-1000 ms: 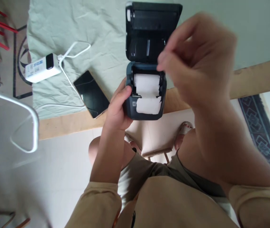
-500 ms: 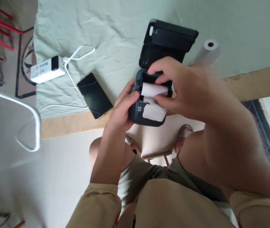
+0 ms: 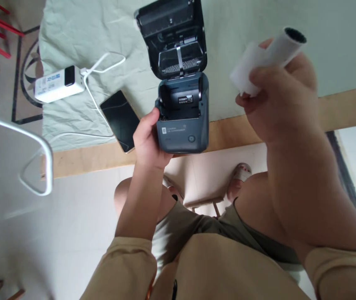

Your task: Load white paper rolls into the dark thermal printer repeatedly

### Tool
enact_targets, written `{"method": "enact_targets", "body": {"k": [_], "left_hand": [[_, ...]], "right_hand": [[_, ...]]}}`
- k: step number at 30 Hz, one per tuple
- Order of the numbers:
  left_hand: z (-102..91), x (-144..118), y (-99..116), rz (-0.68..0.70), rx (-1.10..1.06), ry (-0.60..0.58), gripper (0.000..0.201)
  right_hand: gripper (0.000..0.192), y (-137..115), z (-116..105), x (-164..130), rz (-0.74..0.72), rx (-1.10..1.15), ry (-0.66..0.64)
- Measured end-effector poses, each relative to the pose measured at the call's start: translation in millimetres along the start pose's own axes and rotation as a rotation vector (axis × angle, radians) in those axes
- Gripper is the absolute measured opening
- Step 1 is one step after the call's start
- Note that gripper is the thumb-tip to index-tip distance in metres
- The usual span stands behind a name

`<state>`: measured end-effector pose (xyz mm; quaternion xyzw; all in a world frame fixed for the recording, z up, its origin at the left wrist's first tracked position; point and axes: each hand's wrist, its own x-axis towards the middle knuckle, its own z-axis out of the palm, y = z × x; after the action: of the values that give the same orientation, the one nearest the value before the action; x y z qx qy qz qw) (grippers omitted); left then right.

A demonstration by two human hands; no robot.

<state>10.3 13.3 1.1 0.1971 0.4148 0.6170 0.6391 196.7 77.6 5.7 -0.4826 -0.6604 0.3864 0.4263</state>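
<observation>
The left hand (image 3: 148, 139) grips the small dark label printer (image 3: 182, 114) by its left side, thumb on the front corner, and holds it at the table edge (image 3: 81, 158), partly over the green cloth (image 3: 109, 33). The printer lid (image 3: 173, 37) stands open & upright, and the paper bay is empty, only a small sticker shows inside. The right hand (image 3: 279, 98) is closed round a white paper roll (image 3: 270, 56), lifted up & to the right of the printer, well apart from it; the hollow core end points up-right and a loose tail of paper hangs at the left end. The roll looks very light and a bit soft, so it prob. crushes or unwinds if squeezed hard; better to hold it w/ fingers on the two ends or lightly round the middle, keeping the loose tail pinned. The printer is stiff plastic w/ smooth sides, somewhat slippery, and the lid hinge seems the weak part. On the cloth, left of the printer, lie a black phone (image 3: 120, 121) and a white charger (image 3: 59, 83) w/ white cable (image 3: 103, 66).
</observation>
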Motion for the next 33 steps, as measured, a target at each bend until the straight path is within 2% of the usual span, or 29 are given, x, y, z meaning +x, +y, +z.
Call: {"method": "enact_targets", "body": {"k": [3, 5, 7, 12, 15, 18, 19, 20, 23, 25, 28, 30, 31, 33], "left_hand": [[0.6, 0, 0, 0.019, -0.004, -0.012, 0.028], [0.2, 0, 0, 0.019, 0.01, -0.026, 0.026], [-0.5, 0, 1, 0.013, 0.034, -0.028, 0.025], [-1.5, -1, 0, -0.014, 0.021, -0.061, 0.025], [-1.9, 0, -3, 0.031, -0.006, -0.08, 0.026], [-2.2, 2, -4, 0.039, 0.032, -0.065, 0.031], [-2.2, 2, -5, 0.034, 0.045, -0.067, 0.032], [-2.0, 2, -5, 0.035, 0.056, -0.07, 0.033], [-0.8, 2, -6, 0.071, 0.06, -0.091, 0.03], [0.2, 2, -6, 0.077, 0.055, -0.115, 0.029], [1.1, 0, -6, 0.049, 0.052, -0.163, 0.031], [1.4, 0, -6, 0.046, 0.05, -0.177, 0.033], [1.7, 0, -6, 0.048, 0.048, -0.182, 0.033], [2.5, 0, -6, 0.055, 0.048, -0.184, 0.033]], "right_hand": [[0.022, 1, 6, -5, -0.062, -0.141, 0.041], [0.025, 2, 7, -6, -0.111, -0.372, -0.01], [0.031, 4, 8, -6, -0.087, -0.506, -0.065], [0.046, -2, 7, -9, 0.006, -0.56, -0.113], [0.045, -19, -5, -14, -0.135, -0.528, 0.008], [0.037, -22, -20, -12, -0.268, -0.646, 0.304], [0.041, -17, -24, -9, -0.233, -0.686, 0.424], [0.05, -9, -27, -5, -0.155, -0.706, 0.445], [0.053, 17, -30, 7, 0.079, -0.719, 0.349], [0.048, 28, -30, 12, 0.152, -0.731, 0.326], [0.04, 33, -31, 13, 0.173, -0.743, 0.304], [0.043, 33, -31, 12, 0.151, -0.718, 0.286], [0.047, 31, -31, 11, 0.112, -0.663, 0.298], [0.058, 28, -30, 11, 0.118, -0.364, 0.384]]}}
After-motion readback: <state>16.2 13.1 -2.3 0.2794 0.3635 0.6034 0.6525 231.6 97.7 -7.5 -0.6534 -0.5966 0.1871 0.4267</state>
